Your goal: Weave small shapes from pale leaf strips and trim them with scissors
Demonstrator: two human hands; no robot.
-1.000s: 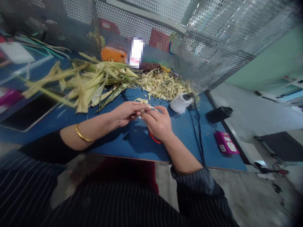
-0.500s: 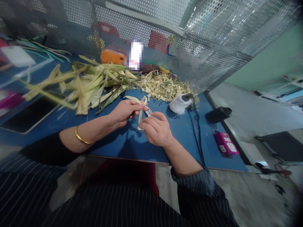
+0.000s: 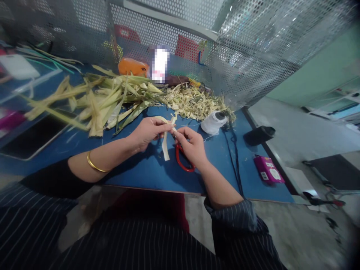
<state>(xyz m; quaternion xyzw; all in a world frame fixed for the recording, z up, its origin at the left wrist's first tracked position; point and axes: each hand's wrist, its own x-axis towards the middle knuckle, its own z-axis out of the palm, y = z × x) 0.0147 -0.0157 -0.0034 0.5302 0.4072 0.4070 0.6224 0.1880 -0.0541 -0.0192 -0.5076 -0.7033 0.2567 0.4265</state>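
Note:
My left hand (image 3: 147,132) pinches the top of a pale yellow leaf strip (image 3: 165,144) that hangs down over the blue table (image 3: 135,172). My right hand (image 3: 191,146) is closed beside it, fingertips meeting the same strip near its top. Red-handled scissors (image 3: 182,162) lie under my right hand; whether my fingers sit in the handles I cannot tell. A gold bangle (image 3: 94,165) rings my left wrist.
A heap of long green-yellow leaves (image 3: 95,101) lies at the back left, leaf trimmings (image 3: 194,101) behind my hands. A white thread spool (image 3: 213,123), black cord (image 3: 234,157), black cylinder (image 3: 258,135), pink box (image 3: 267,170), tablet (image 3: 30,138), and orange object (image 3: 133,67) by the perforated screen (image 3: 253,48).
The strip has unfolded and now hangs straight down from my left hand. My right hand has shifted up and right, uncovering the red scissors on the table.

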